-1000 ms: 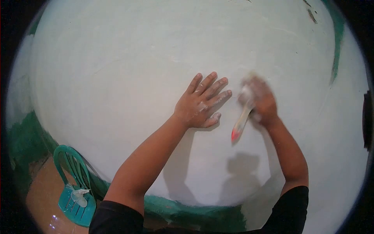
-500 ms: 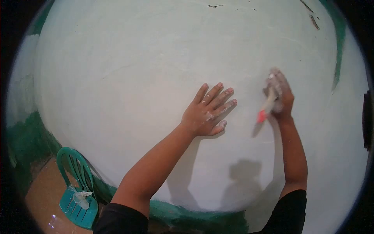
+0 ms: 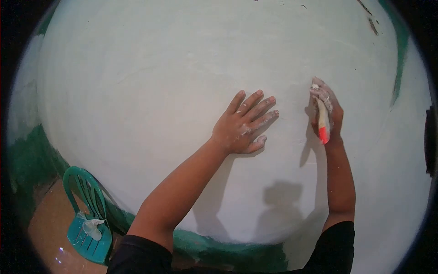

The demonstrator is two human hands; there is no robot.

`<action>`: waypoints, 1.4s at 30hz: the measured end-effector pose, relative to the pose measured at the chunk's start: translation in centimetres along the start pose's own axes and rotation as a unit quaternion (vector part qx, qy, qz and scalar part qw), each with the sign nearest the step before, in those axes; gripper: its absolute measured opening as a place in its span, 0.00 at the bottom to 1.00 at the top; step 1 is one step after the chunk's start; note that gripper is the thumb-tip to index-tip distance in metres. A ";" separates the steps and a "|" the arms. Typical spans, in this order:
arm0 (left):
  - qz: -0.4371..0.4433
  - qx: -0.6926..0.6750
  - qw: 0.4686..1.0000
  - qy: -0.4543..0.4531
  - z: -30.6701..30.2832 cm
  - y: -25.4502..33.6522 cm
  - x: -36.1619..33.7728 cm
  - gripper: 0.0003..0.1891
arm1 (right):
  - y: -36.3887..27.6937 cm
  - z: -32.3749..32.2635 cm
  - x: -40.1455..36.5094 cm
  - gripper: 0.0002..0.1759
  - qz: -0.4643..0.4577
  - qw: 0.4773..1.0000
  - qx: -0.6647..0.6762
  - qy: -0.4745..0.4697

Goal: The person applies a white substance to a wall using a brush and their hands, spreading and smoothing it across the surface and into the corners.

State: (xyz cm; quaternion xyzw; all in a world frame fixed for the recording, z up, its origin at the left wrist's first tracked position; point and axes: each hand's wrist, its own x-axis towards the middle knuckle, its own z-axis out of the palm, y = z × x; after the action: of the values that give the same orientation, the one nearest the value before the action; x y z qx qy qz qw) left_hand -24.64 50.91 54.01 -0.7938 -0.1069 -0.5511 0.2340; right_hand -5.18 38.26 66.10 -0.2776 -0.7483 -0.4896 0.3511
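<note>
My left hand (image 3: pixel 244 123) lies flat on the whitish wall (image 3: pixel 150 109), fingers spread, with white smears on its fingers and thumb. To the right, my right hand (image 3: pixel 328 107) is closed round a tool with a pale handle (image 3: pixel 322 116) and a red end that points down. White residue coats its fingers. The working end of the tool is hidden by the hand, so its kind cannot be made out. Both hands are at the wall, apart from each other.
A green plastic chair (image 3: pixel 90 237) stands at the lower left, with a crumpled translucent bag (image 3: pixel 93 229) on its seat. Green paint (image 3: pixel 219 251) borders the wall's bottom. Dark cracks (image 3: pixel 373 26) mark the upper right.
The tool's red end has swung right and is now nearly below my right hand. My left hand is still flat on the wall. The view has shifted slightly.
</note>
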 end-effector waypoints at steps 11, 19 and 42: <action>-0.002 0.009 1.000 0.003 0.3 -0.1 -0.1 0.35 | -2.5 0.5 -3.7 0.20 0.261 0.948 0.144 -0.109; 0.005 -0.010 1.000 0.021 0.0 0.0 0.0 0.33 | -3.4 3.0 -3.5 0.24 -0.054 0.991 -0.106 -0.064; -0.013 0.006 1.000 0.016 0.2 0.1 -0.1 0.33 | -0.7 3.1 -3.7 0.13 0.061 0.993 0.021 0.101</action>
State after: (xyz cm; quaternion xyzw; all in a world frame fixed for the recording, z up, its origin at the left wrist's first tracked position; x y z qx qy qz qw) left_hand -24.46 50.93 53.88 -0.7823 -0.1168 -0.5657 0.2332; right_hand -4.28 40.64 61.96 -0.2645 -0.7004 -0.4772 0.4602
